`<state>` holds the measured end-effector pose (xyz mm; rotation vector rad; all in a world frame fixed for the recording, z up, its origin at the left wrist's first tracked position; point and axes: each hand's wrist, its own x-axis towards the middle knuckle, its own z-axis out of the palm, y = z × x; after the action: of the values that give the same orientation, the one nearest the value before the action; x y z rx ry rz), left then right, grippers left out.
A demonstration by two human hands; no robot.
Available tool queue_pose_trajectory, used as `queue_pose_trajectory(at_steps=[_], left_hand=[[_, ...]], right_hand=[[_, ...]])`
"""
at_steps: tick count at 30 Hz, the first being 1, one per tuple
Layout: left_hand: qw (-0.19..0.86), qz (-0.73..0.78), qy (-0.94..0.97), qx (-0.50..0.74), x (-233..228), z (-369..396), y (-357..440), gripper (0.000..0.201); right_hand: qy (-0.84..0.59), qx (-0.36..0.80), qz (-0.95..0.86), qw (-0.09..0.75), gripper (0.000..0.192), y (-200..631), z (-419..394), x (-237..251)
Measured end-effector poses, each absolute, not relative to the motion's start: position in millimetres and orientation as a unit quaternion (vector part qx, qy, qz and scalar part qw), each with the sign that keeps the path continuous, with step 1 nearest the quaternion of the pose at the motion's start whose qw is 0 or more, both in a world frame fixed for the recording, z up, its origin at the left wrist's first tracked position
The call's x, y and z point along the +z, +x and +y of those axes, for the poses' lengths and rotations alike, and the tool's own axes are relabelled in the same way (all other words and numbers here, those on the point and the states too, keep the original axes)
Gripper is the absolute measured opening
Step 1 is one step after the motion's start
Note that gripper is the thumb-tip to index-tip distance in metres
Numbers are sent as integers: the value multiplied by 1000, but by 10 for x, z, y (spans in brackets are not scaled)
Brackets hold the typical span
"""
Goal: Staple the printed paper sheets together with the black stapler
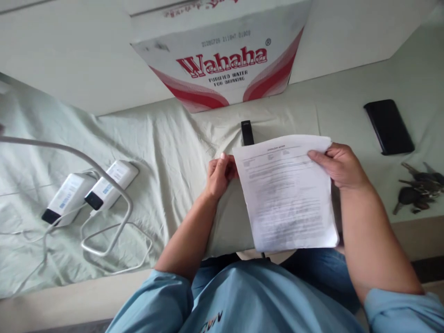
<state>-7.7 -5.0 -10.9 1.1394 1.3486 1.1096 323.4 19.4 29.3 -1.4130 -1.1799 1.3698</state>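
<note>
A stack of printed papers (287,199) is held up in front of my body, its text too blurred to read. My right hand (342,165) grips the upper right corner, thumb on the front and fingers behind. At the upper left edge is my left hand (221,175), with curled fingers and the thumb pointing up. Its fingertips pass behind the sheet's edge, so I cannot tell what they hold. Just beyond the papers' top edge lies a narrow black object (247,132), its lower end hidden by them.
A Wahaha water carton (225,60) stands at the back against a white panel. Two white power adapters (113,185) with a thick grey cable (126,203) lie on the left. On the right are a black phone (389,126) and a bunch of keys (421,187). Pale green cloth (173,152) covers the table, wrinkled.
</note>
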Motion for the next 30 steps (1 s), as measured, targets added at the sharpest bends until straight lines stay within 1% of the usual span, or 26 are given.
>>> queue_pose_trajectory(at_steps=[3, 6, 9, 11, 13, 15, 17, 21, 23, 26, 30], left_hand=[[564, 508, 500, 417, -81, -59, -63, 65], [554, 524, 480, 434, -59, -25, -17, 57], [534, 544, 416, 496, -69, 4, 32, 59], [538, 544, 387, 514, -84, 9, 53, 63], [554, 535, 375, 517, -100, 7, 64, 66], [568, 531, 359, 517, -117, 9, 66, 67], [573, 537, 336, 520, -135, 20, 63, 63], [567, 547, 287, 544, -171, 49, 61, 47], [569, 546, 275, 551, -184, 57, 65, 44], [561, 558, 297, 534, -197, 57, 78, 45], [550, 562, 343, 515, -204, 46, 88, 51]], right_hand=[[-563, 533, -468, 425, 43, 3138, 254, 190], [-560, 530, -454, 447, 44, 3094, 276, 121], [-558, 526, -440, 467, 47, 3099, 290, 90], [-567, 518, -441, 464, 50, 3121, 299, 75], [-581, 497, -453, 460, 48, 3154, 307, 59], [-587, 471, -468, 464, 41, 3191, 311, 46], [-586, 449, -479, 475, 37, 3223, 313, 45], [-590, 418, -479, 498, 35, 3230, 305, 77], [-589, 408, -477, 509, 34, 3211, 301, 88], [-586, 399, -484, 513, 31, 3189, 298, 73], [-593, 399, -495, 494, 32, 3194, 296, 24]])
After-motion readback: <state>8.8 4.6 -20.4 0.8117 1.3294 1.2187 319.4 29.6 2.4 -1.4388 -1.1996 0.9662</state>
